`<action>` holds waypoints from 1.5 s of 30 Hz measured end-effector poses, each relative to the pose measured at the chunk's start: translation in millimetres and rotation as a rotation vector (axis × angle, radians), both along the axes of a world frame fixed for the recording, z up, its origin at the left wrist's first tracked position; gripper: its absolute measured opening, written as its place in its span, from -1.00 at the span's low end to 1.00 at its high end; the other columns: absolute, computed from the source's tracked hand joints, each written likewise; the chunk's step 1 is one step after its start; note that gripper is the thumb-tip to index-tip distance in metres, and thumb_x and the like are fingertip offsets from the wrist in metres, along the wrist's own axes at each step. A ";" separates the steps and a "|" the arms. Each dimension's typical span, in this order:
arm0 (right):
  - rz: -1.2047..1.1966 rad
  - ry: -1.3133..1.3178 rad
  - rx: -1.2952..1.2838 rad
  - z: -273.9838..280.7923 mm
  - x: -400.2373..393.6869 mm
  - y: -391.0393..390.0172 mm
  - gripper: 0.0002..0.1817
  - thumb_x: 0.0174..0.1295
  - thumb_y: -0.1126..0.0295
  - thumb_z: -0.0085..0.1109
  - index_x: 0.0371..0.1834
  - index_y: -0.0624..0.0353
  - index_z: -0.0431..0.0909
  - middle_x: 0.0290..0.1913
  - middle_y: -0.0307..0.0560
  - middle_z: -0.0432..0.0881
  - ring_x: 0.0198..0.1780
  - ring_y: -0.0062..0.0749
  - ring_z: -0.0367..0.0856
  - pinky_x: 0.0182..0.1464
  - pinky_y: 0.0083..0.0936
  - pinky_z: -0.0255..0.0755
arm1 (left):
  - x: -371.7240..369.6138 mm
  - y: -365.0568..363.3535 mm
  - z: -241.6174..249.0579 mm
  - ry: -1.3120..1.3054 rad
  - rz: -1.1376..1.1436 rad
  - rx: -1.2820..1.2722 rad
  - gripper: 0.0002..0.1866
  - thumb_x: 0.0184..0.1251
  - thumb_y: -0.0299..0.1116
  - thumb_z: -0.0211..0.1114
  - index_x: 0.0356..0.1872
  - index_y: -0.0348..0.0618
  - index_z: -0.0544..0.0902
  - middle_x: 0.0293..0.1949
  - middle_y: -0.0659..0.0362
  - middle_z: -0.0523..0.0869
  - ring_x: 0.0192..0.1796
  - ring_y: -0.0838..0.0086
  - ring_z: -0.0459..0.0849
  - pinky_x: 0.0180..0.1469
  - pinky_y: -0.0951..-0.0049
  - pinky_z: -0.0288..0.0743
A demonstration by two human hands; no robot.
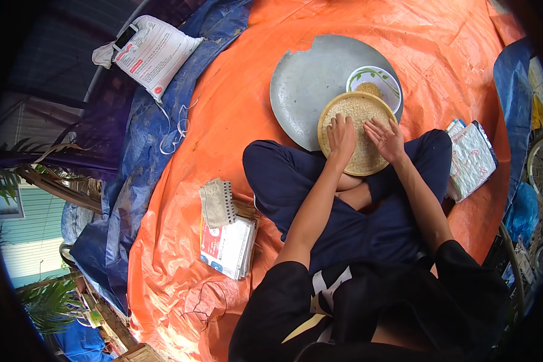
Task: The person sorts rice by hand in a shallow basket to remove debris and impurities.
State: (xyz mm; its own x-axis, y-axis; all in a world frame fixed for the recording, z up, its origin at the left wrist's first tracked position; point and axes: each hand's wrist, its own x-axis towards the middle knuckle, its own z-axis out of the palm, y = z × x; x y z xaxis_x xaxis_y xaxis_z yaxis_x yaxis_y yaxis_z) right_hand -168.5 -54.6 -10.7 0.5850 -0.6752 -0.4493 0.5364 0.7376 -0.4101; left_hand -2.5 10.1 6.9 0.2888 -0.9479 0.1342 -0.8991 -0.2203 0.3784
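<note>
A round yellow sieve-like tray [323, 151] rests over my crossed legs, with pale grain [360, 158] spread across it. My left hand [341, 136] lies palm down on the grain, its fingers extended toward the far side. Beside it, my right hand [385, 139] is turned partly palm up over the tray's right half, fingers apart, with a few bits stuck to the palm. Just beyond the tray, a white bowl with green leaves [391, 86] holds brownish grain [370, 89]. Both stand over a large grey round tray [301, 84] with a broken edge.
An orange tarp [223, 133] covers the ground, bordered by a blue tarp [142, 163]. A white printed sack [157, 54] with a phone [125, 37] on it lies far left. Folded sacks [229, 244] lie at left, and another folded white sack [469, 160] at right.
</note>
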 end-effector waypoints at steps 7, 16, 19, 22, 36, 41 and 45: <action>0.001 -0.011 0.001 -0.1 0.3 -0.1 -0.24 0.43 -0.04 -0.15 0.44 0.42 0.14 0.40 0.33 0.29 0.40 -0.04 0.36 0.40 -0.37 0.35 | -10.3 6.9 5.6 0.007 0.016 0.147 -0.49 0.03 -0.26 0.52 -0.03 -0.29 0.57 -0.01 -0.03 0.51 0.10 0.13 0.53 0.08 0.18 0.51; 0.003 0.006 -0.010 2.6 -0.4 0.7 -0.24 0.43 -0.05 -0.14 0.44 0.41 0.14 0.39 0.32 0.31 0.40 -0.04 0.37 0.39 -0.37 0.35 | -24.7 8.9 -9.2 0.103 -0.139 0.136 -0.86 0.20 -0.61 0.13 -0.33 -0.40 0.66 -0.20 -0.24 0.62 -0.14 -0.09 0.70 -0.13 0.12 0.63; 0.002 0.002 -0.006 2.7 -0.4 0.7 -0.24 0.43 -0.05 -0.14 0.44 0.40 0.14 0.39 0.32 0.31 0.39 -0.05 0.37 0.38 -0.38 0.37 | -21.4 9.0 -10.6 0.132 -0.157 0.077 -0.86 0.20 -0.58 0.15 -0.43 -0.41 0.67 -0.29 -0.27 0.65 -0.21 -0.11 0.72 -0.17 0.09 0.63; 0.001 0.000 -0.007 0.6 -0.3 0.2 -0.23 0.42 -0.06 -0.13 0.44 0.40 0.14 0.39 0.32 0.31 0.39 -0.04 0.38 0.37 -0.38 0.38 | -18.0 8.1 -8.8 0.168 -0.141 0.082 -0.86 0.20 -0.55 0.16 -0.43 -0.40 0.67 -0.34 -0.28 0.66 -0.22 -0.11 0.72 -0.18 0.09 0.63; -0.015 -0.019 0.002 -0.3 -1.0 -0.5 -0.21 0.42 -0.07 -0.12 0.45 0.41 0.12 0.39 0.34 0.30 0.39 -0.02 0.38 0.36 -0.37 0.39 | 25.6 -0.9 11.9 0.088 0.119 -0.121 -0.73 0.19 -0.40 0.32 -0.10 -0.28 0.61 -0.10 -0.10 0.62 -0.11 -0.03 0.66 -0.05 0.07 0.54; -0.018 -0.025 0.008 2.6 0.0 0.5 -0.22 0.42 -0.07 -0.13 0.45 0.42 0.11 0.39 0.35 0.29 0.38 -0.01 0.38 0.36 -0.37 0.39 | 47.2 6.8 20.6 -0.023 0.378 -0.063 -0.55 0.25 -0.34 0.30 0.11 -0.37 0.47 0.01 -0.17 0.57 -0.02 -0.04 0.65 0.01 0.03 0.54; -0.015 -0.018 0.007 3.3 0.4 0.9 -0.21 0.42 -0.07 -0.13 0.45 0.42 0.11 0.39 0.35 0.30 0.38 -0.01 0.38 0.37 -0.37 0.38 | 54.9 6.2 12.4 0.242 0.361 0.316 -0.59 0.33 -0.36 0.19 0.10 -0.44 0.45 -0.03 -0.25 0.64 0.03 -0.06 0.67 0.06 0.06 0.55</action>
State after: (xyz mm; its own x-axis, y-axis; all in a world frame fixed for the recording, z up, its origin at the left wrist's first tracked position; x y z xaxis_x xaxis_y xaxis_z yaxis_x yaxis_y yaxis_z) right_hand -168.1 -53.7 -7.4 0.5833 -0.6809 -0.4430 0.5546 0.7323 -0.3953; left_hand 52.4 16.3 19.3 0.5911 -0.7662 -0.2521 -0.6403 -0.6358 0.4310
